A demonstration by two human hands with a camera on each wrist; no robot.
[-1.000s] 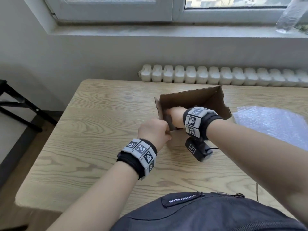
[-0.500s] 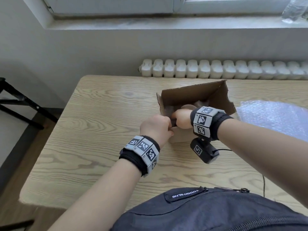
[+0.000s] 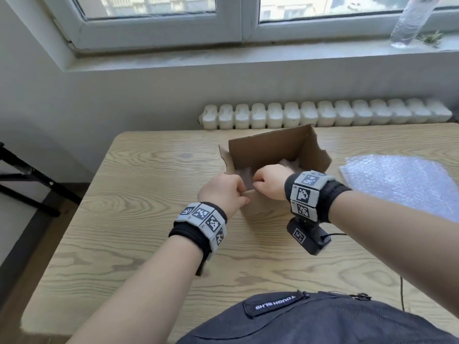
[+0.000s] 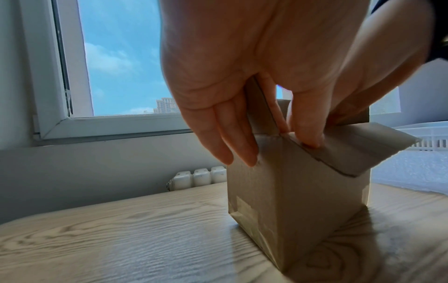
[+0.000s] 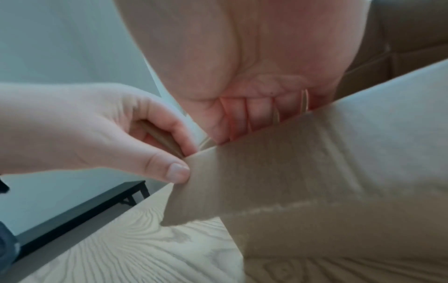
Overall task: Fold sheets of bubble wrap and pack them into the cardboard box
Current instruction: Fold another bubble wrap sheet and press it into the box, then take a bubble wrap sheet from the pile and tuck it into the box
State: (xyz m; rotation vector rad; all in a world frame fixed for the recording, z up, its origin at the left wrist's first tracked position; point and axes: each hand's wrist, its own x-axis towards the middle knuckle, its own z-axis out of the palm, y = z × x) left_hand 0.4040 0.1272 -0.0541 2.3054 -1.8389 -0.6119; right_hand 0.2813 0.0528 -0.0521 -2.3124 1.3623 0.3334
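Note:
An open brown cardboard box [image 3: 270, 147] stands at the middle of the wooden table [image 3: 124, 244], with crumpled bubble wrap [image 3: 291, 163] low inside it. Both hands meet at its near left corner. My left hand [image 3: 244, 192] pinches the left side flap [image 4: 261, 107] between thumb and fingers, its other fingers lying down the box's outer wall. My right hand [image 3: 257, 184] curls its fingers [image 5: 242, 122] over the edge of the near flap [image 5: 315, 153], which is bent outward. A flat sheet of bubble wrap [image 3: 402, 180] lies on the table to the right of the box.
A white radiator [image 3: 323, 115] runs behind the table's far edge under a window sill with a plastic bottle [image 3: 414, 18]. A black stand [image 3: 24, 180] sits left of the table. A dark bag [image 3: 310, 319] and a thin cable [image 3: 401, 294] lie at the near edge.
My right hand has drawn back from inside the box's left side to the near rim. My left hand stays at the near left corner. The view has tilted upward.

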